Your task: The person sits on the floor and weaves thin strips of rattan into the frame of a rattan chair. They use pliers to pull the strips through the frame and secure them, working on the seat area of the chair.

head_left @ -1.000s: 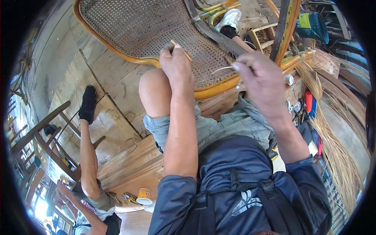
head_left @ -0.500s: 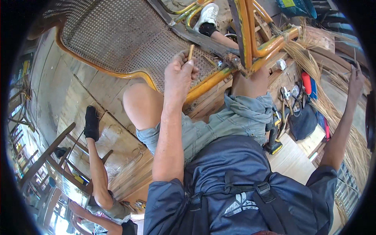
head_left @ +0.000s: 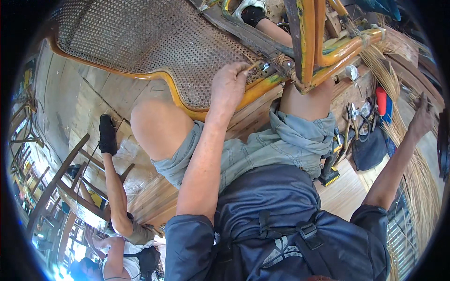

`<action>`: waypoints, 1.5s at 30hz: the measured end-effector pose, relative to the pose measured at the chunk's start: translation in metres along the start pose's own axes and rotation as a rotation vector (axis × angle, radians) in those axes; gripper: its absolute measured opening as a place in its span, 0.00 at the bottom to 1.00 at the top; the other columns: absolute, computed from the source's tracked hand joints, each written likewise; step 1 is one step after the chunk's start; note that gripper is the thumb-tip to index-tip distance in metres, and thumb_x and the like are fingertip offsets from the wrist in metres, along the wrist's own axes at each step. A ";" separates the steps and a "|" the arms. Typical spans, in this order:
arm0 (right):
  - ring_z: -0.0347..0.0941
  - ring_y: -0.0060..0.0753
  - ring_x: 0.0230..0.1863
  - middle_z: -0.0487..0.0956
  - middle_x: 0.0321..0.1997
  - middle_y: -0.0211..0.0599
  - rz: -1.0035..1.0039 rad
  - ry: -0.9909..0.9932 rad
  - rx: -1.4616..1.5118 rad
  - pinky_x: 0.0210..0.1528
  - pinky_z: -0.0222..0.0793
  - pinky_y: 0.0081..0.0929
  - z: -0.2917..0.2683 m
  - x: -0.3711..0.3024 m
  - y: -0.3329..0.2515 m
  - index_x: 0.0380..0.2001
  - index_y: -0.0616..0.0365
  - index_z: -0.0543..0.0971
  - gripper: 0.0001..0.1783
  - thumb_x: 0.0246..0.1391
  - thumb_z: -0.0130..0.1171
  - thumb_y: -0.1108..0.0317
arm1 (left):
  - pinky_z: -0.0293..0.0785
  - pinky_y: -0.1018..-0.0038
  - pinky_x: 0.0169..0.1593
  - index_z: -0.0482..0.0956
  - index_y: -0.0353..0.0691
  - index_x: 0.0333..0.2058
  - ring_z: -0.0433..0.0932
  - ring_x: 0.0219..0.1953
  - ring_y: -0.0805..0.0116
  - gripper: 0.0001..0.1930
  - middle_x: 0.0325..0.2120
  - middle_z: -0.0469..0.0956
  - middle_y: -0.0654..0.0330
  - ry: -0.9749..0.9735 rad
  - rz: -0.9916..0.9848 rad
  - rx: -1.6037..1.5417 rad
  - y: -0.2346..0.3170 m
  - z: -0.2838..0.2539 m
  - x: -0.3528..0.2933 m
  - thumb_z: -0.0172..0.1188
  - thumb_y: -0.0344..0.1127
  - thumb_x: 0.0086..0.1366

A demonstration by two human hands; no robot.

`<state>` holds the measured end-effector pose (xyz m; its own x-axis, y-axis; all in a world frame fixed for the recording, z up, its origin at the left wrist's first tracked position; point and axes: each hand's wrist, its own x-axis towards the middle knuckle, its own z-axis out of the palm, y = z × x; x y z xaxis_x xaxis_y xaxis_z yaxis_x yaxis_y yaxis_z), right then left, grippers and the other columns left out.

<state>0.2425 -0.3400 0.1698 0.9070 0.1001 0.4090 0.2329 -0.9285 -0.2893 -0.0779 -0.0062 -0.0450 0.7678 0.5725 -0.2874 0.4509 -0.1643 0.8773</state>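
Note:
My left hand is closed on a short tan stick, holding it over the corner of a woven cane chair seat. The stick's tip is close to the yellow-brown frame, near a joint bound with fibre. Part of the stick is hidden by my fingers. Far to the right, my right hand is stretched out beside long straw-coloured strands. Its fingers look apart, with nothing visible in them.
Pliers, a red-handled tool and a dark cloth pouch lie right of my knee. A yellow-black power drill is by my thigh. Another person's leg and a wooden stool frame are at left.
My left hand has moved right, tipping the stick from upright toward the chair's corner. My right hand has come down a little. The whole view has shifted slightly.

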 end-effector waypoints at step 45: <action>0.76 0.22 0.28 0.79 0.27 0.37 -0.160 -0.055 0.278 0.31 0.73 0.15 0.024 0.010 -0.054 0.30 0.65 0.78 0.13 0.53 0.58 0.63 | 0.70 0.62 0.39 0.77 0.36 0.36 0.74 0.34 0.50 0.09 0.29 0.74 0.49 -0.030 0.112 0.146 0.026 -0.005 -0.008 0.53 0.29 0.56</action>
<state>0.2473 -0.2799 0.1684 0.8670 0.2627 0.4234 0.4539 -0.7669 -0.4537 -0.0747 -0.0111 -0.0180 0.8290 0.5203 -0.2048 0.4219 -0.3418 0.8397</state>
